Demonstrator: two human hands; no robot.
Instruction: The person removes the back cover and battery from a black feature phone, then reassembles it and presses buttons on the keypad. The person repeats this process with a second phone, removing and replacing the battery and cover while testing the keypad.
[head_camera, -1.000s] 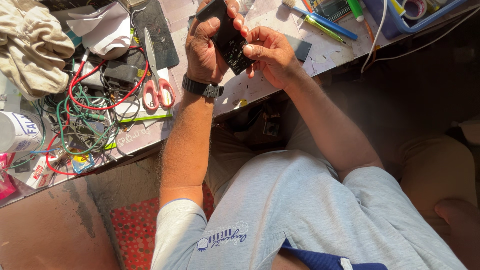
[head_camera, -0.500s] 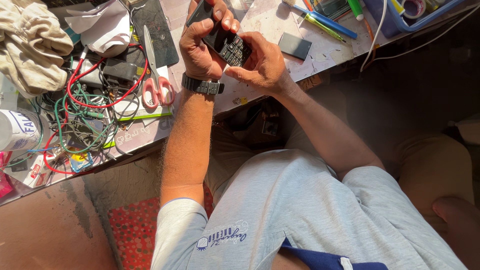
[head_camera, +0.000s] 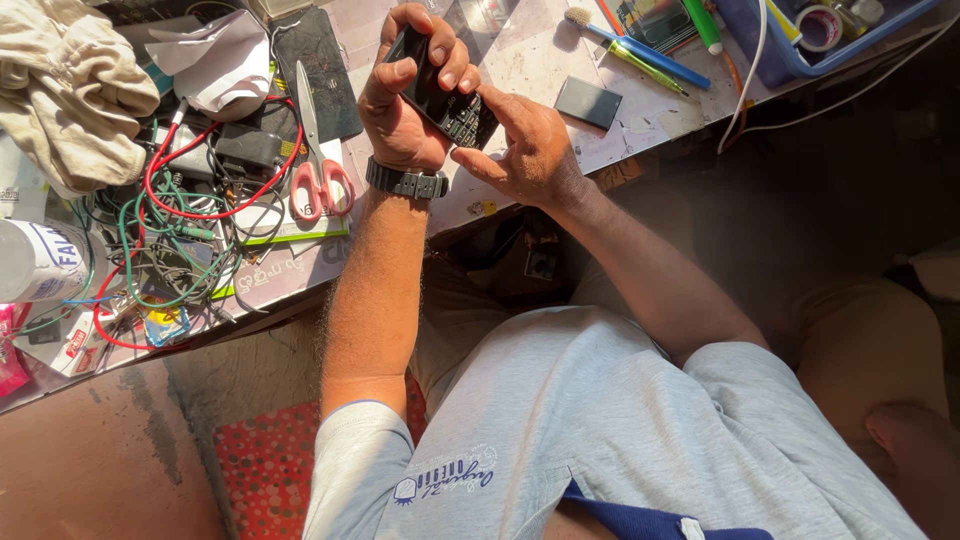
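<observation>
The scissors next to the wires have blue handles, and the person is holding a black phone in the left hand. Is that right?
Not quite. The scissors have red handles, not blue, as the head view shows. They do lie next to the wires, and the left hand does hold a black phone.

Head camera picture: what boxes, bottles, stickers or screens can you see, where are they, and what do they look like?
Keypad phone: black, held over the table in the left hand, right hand touching it; screen not visible.
White bottle: lying at the table's left edge, white label with blue print.
Small packets: white and red, among the wires, lower left.
Flat dark rectangle: lying on the table right of the hands, blank.
</observation>
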